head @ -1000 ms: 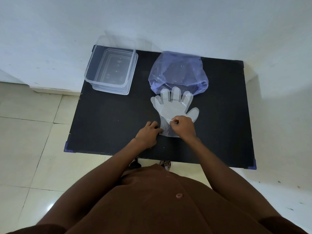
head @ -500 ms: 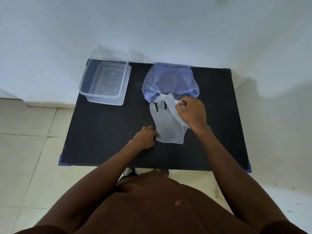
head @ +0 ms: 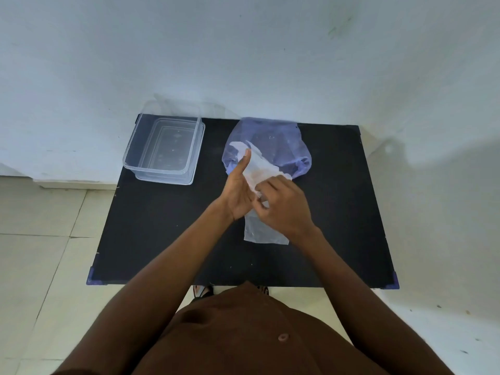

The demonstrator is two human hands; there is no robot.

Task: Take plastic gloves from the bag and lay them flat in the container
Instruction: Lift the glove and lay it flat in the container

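Note:
A clear plastic glove [head: 259, 169] is lifted above the black table [head: 151, 228], folded and crumpled between both hands. My left hand [head: 238, 190] is raised with its palm up and fingers extended under the glove. From the right, my right hand [head: 284, 207] pinches the glove. More thin clear plastic [head: 259, 234] hangs down below my right hand to the tabletop. The bluish transparent bag [head: 278, 142] lies just behind my hands. An empty clear container [head: 165, 147] stands at the table's back left.
The table stands against a white wall [head: 243, 50]. Pale floor tiles [head: 40, 239] lie to the left. My brown shirt [head: 243, 334] fills the bottom of the view.
The glove lay flat on the table a second ago. My right hand lifted its upper part, and my left hand has now come off the table and risen under it.

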